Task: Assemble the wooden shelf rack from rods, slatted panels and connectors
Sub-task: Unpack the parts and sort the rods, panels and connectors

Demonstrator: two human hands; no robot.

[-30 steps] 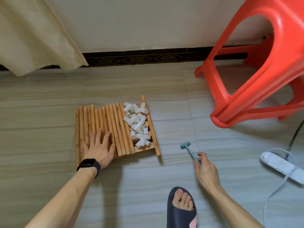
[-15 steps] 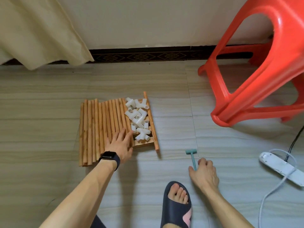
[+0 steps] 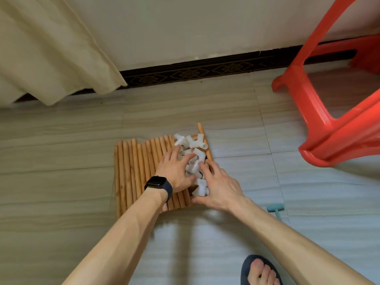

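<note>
1. Nearest the camera, a foot (image 3: 261, 270) in a dark slipper rests on the floor (image 3: 61, 182).
2. The small hammer (image 3: 275, 209) now lies alone on the floor; a second ago the right hand held its handle.
3. The right hand (image 3: 218, 186) has crossed over to the pile. Its grip is loose, with flat fingers on the white connectors (image 3: 191, 145) and nothing clasped.
4. The left hand (image 3: 176, 171), with a watch (image 3: 158, 183) on its wrist, has slid off the rods (image 3: 139, 171) onto the same connectors. Its fingers are spread and its grip is open too.
5. The rods lie side by side just left of the connectors, with one rod along their right edge. All of it is unassembled.
6. Likely meaning: tool set aside, both hands are starting to sort connectors.
7. Farther off stand a red stool (image 3: 339, 120) and a curtain (image 3: 51, 48).
</note>
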